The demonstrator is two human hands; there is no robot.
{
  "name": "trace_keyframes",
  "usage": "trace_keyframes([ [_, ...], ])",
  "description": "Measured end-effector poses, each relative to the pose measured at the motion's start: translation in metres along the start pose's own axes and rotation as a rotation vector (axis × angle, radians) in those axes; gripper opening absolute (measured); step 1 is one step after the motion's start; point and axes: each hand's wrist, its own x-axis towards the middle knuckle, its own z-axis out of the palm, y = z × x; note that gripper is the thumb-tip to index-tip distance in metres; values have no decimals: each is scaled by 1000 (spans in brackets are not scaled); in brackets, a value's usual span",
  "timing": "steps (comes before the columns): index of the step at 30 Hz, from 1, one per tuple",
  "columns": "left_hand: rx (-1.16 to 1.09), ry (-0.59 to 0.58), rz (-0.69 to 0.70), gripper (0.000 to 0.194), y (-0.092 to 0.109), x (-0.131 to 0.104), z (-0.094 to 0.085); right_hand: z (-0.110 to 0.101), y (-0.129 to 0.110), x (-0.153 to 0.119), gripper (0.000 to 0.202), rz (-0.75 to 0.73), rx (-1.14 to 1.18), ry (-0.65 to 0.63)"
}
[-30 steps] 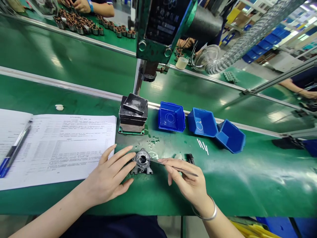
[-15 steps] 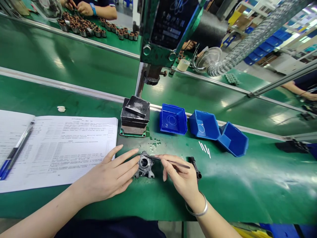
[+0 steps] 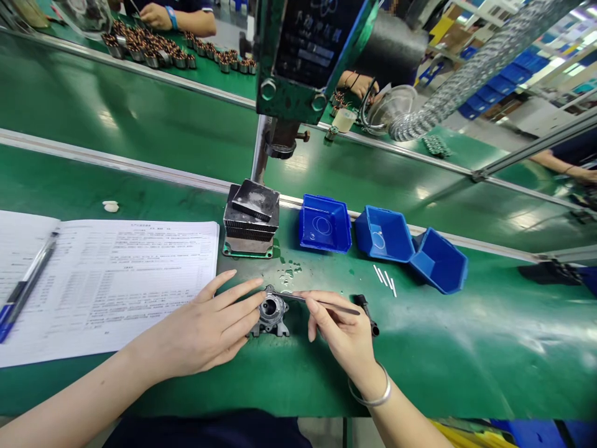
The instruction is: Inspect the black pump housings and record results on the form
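Observation:
A grey metal housing with a round bore and small feet lies on the green bench in front of me. My left hand rests against its left side, fingers stretched out and slightly spread, covering part of that edge. Between the fingertips of my right hand is a thin dark metal tool, seemingly a pair of tweezers. Its tip reaches the upper rim of the housing's bore. Just beyond my right hand, partly hidden by it, lies a black plastic pipe fitting.
Behind the housing stands a press with stacked dark metal blocks beneath. Blue bins holding thin rings, and several white sticks, are right of it. An open booklet with pens lies left. Co-workers' hands are across the bench.
Both hands and the tool keep nearly the same place at the housing. The view has shifted slightly. Across the bench, co-workers' hands have moved a little.

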Motion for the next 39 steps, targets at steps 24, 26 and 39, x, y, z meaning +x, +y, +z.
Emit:
trace_keyframes([
  [24,-99,-48,-36,29,1,7,-8,-3,3,-5,16,-28,50,44],
  [26,-103,-39,-38,29,2,6,-7,-2,5,-5,16,-22,42,29],
  [39,-39,-76,-11,29,0,7,-11,-15,-2,-4,22,-193,-100,233],
])
